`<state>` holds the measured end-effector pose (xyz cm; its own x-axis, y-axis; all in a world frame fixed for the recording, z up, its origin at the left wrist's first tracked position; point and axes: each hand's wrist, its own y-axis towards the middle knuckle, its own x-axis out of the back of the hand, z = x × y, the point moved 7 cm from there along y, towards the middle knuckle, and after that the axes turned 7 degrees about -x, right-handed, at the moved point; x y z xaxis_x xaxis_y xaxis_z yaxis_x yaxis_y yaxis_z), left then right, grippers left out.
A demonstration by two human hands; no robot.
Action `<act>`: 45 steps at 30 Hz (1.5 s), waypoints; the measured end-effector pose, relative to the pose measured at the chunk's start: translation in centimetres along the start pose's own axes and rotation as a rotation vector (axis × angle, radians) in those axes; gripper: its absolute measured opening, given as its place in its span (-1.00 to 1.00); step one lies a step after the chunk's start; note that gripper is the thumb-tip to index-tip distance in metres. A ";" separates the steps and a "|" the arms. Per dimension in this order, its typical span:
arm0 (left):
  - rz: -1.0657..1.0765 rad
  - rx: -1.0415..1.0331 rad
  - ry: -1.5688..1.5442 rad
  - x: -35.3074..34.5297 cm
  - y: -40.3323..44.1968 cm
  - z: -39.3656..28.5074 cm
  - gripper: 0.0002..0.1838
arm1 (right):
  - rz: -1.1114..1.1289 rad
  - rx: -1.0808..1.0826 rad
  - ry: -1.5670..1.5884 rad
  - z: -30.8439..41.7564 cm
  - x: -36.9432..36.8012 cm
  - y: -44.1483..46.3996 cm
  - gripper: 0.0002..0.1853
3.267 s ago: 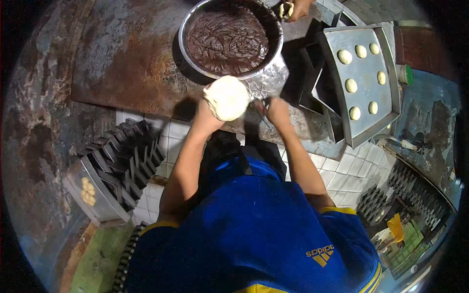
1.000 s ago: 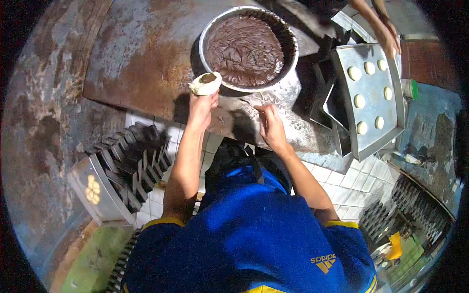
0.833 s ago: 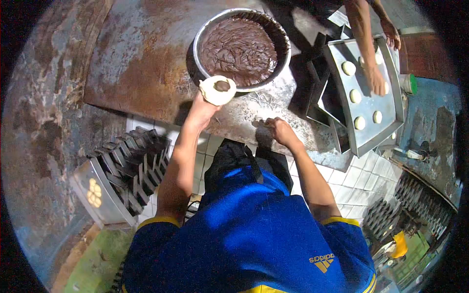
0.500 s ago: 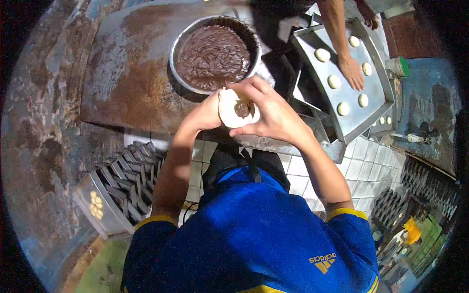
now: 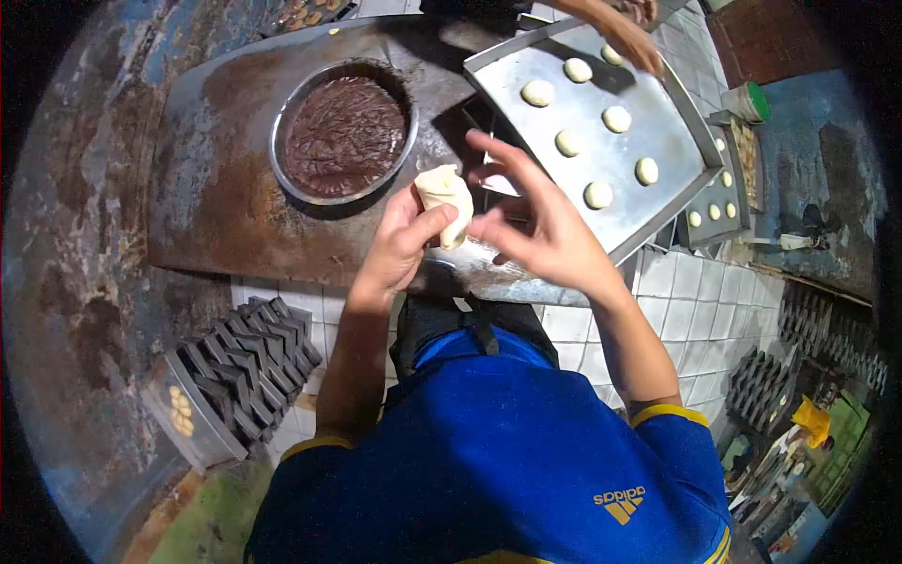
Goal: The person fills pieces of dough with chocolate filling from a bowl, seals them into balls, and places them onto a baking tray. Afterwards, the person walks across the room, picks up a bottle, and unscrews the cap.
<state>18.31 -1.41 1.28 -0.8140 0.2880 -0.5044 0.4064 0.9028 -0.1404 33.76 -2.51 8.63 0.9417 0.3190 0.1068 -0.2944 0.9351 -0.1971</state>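
Note:
A piece of pale dough (image 5: 445, 199), gathered and folded upward at its top, is gripped by my left hand (image 5: 402, 240), thumb pressed on its front. No filling shows on the side facing me. My right hand (image 5: 550, 221) is just to the right of the dough, fingers spread and slightly blurred, apart from it. Beyond my left hand, a round metal bowl (image 5: 276, 155) of dark brown chocolate-like paste (image 5: 343, 136) stands on the worn table (image 5: 211, 202).
At the right, a metal tray (image 5: 526, 66) bears several round dough balls (image 5: 616, 118). Another person's hand (image 5: 639, 47) is over its far edge. A second tray (image 5: 723, 228) with dough balls lies farther right. Stacked metal trays (image 5: 249, 362) stand at lower left.
The dough, earlier open with brown filling showing between both hands, is now folded closed in my left hand. My right hand has come off it. The other person's hand moved up the tray.

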 end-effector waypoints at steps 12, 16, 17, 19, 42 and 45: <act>0.156 0.093 -0.242 -10.1 2.2 3.8 -0.44 | -0.141 0.244 -0.313 1.0 10.6 -4.4 -0.63; 0.065 -0.113 0.298 -12.4 3.6 4.1 -0.60 | -0.198 0.394 -0.449 0.0 11.9 -5.5 -0.57; 0.000 -0.102 0.193 -12.6 3.6 4.4 -0.68 | -0.264 0.358 -0.405 0.4 12.4 -5.9 -0.52; 0.002 -0.084 0.140 -13.0 4.3 5.1 -0.71 | -0.344 0.305 -0.383 1.2 13.5 -6.7 -0.41; 0.173 -0.368 0.171 -25.8 8.4 0.4 -0.57 | -0.599 0.395 0.847 -6.7 14.5 -7.0 -0.71; 0.205 -0.483 0.181 -26.5 8.1 -0.6 -0.51 | -0.387 0.405 0.776 -4.5 15.8 -7.6 -0.69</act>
<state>42.87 -1.54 14.02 -0.8139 0.4852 -0.3195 0.3625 0.8540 0.3732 51.59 -5.24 7.42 0.7882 -0.0784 -0.6104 0.1630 0.9830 0.0843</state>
